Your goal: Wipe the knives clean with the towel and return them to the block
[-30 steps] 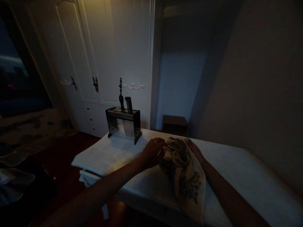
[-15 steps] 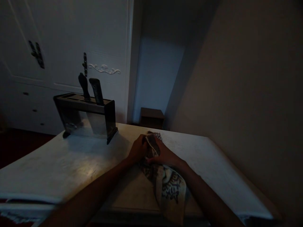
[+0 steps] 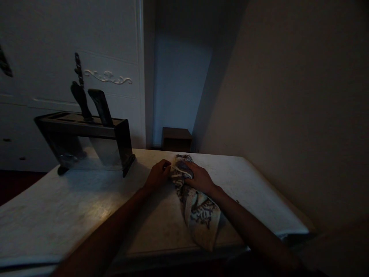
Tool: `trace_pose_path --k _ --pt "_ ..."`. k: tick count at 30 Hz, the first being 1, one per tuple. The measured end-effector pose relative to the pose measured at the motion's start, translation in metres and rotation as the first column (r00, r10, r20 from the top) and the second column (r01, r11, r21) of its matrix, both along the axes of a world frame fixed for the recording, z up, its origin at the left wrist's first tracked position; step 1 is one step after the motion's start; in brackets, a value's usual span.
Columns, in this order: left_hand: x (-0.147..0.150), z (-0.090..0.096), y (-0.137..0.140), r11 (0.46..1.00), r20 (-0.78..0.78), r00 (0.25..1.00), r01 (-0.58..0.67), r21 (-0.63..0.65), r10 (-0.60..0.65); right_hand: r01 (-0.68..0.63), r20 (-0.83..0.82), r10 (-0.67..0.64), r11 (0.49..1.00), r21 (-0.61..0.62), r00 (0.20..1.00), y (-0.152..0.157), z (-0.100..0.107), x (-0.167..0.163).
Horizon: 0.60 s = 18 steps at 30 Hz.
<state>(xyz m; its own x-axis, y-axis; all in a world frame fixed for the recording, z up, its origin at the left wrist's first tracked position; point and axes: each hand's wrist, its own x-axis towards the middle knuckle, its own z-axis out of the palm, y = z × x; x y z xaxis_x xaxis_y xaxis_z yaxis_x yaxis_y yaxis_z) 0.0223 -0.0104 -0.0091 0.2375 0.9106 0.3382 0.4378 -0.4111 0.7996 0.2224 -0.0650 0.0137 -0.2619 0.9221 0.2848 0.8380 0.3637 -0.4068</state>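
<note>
A crumpled patterned cloth [image 3: 203, 215], pale with dark figures, lies on the white tabletop, its loose end spread toward the near edge. My right hand [image 3: 200, 177] is closed over the bunched upper part of it, thumb on the near side. At the left edge of that bunch is my left hand [image 3: 157, 175], fingers curled and pinched at the cloth's border; the fingertips are partly hidden. Whether anything lies inside the folds, I cannot tell. To the left stands a knife block [image 3: 86, 142] with clear sides, holding two black-handled knives [image 3: 100, 105].
The white table [image 3: 72, 207] has a dark gap under its near edge. Behind it are a white cabinet [image 3: 115, 50] with dark handles and a small brown box-like piece of furniture [image 3: 177, 134]. A wall [image 3: 282, 96] runs close along the right. The light is dim.
My view has turned to the right, so things sit farther left. My left hand has drawn slightly apart from my right, and the bunched cloth between them is more exposed.
</note>
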Motion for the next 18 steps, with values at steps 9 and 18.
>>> trace_pose_path --k 9,18 --pt "-0.012 -0.010 0.010 0.996 -0.095 0.993 0.076 0.051 -0.071 0.133 0.163 -0.147 0.987 0.093 0.976 -0.024 -0.007 0.068" --pt "-0.012 -0.013 0.015 0.992 -0.119 0.988 0.103 0.074 -0.094 0.294 0.257 -0.304 0.953 0.080 0.917 -0.086 -0.004 0.214"
